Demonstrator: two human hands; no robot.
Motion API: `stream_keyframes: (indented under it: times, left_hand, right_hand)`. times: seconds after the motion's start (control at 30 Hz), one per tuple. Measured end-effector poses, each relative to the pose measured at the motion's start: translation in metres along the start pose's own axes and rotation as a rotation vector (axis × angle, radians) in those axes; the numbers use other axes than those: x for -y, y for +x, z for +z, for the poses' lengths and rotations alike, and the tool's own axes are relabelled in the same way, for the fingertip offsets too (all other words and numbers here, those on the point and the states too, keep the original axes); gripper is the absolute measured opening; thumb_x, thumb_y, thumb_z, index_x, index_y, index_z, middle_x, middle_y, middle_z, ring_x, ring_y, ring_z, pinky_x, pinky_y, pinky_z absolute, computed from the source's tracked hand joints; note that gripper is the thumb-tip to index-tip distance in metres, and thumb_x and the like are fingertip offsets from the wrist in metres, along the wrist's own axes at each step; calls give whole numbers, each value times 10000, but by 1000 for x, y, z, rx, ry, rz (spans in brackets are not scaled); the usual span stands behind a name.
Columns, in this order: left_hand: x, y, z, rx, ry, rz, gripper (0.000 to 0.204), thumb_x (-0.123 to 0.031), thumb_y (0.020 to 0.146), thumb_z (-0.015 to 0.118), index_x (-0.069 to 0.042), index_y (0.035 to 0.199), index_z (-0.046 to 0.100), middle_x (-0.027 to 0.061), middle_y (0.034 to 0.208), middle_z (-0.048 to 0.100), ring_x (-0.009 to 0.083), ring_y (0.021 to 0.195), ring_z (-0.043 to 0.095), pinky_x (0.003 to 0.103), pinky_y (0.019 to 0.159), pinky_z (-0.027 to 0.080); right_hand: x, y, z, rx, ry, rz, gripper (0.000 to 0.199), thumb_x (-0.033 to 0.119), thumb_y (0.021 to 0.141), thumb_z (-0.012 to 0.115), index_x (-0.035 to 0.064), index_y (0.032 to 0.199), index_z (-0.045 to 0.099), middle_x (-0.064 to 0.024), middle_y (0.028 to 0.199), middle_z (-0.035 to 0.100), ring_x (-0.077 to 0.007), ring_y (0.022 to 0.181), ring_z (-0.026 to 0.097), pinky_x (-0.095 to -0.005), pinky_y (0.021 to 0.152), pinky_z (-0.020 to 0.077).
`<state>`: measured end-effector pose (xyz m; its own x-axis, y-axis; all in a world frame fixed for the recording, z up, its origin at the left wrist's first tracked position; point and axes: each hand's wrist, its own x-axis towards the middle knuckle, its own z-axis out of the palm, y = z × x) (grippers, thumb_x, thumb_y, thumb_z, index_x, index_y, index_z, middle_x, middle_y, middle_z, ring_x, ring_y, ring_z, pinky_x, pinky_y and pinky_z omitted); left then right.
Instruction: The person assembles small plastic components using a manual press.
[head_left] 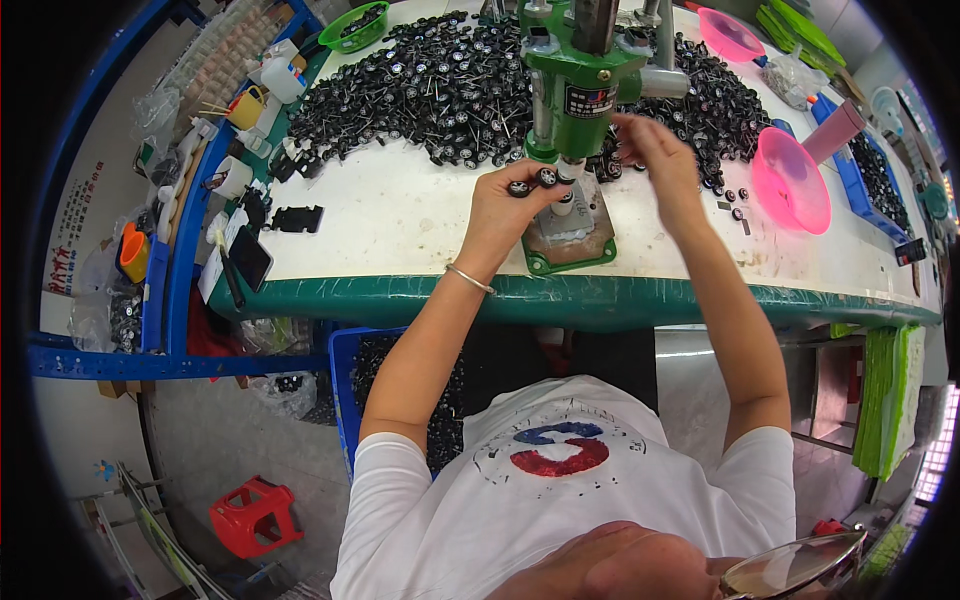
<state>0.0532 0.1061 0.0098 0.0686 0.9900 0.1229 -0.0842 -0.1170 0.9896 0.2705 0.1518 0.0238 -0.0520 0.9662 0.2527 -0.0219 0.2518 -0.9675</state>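
Note:
My left hand point(497, 212) is closed on small black toy wheels with silver hubs point(518, 188), held at the front of a green bench press point(580, 90). The wheels sit beside the press's ram and a pale round post point(563, 207) on its base plate point(570, 245). To the right of the press my right hand point(662, 165) is raised, slightly blurred, with its fingers apart and pointing toward the press. I see nothing in it. Behind both hands spreads a large heap of black toy wheels point(430, 85), many on thin metal axles.
Pink baskets point(818, 190) stand at the right, near a blue tray of wheels point(875, 180). A green basket point(352, 30) is at the back left. A phone point(250, 258) lies by the left edge. Below the green table edge point(400, 300) is a blue crate point(343, 390).

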Motion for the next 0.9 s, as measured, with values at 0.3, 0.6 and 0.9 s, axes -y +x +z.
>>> stream_keyframes:
  times: [0.3,0.6,0.9]
  left_hand:
    - [-3,4,8,-4,-51,19,161,-42,781,779,-25,935,736,-38,818,659,35,712,538,202,663,445]
    - [-3,7,7,9,44,83,172,-52,784,781,-20,946,732,-34,802,647,40,728,533,198,663,434]
    - [6,6,4,0,66,105,179,-27,786,777,-14,957,727,-30,803,636,40,717,539,202,642,437]
  right_hand:
    - [107,97,-39,31,206,-201,351,285,1008,520,1,1179,636,-44,1114,644,-121,943,605,-293,875,476]
    - [187,150,37,19,308,-178,208,293,967,611,119,858,576,74,595,465,-69,421,389,-248,373,276]
    - [206,81,45,-123,271,-413,298,304,945,631,155,748,465,102,567,350,-14,415,267,-200,363,177]
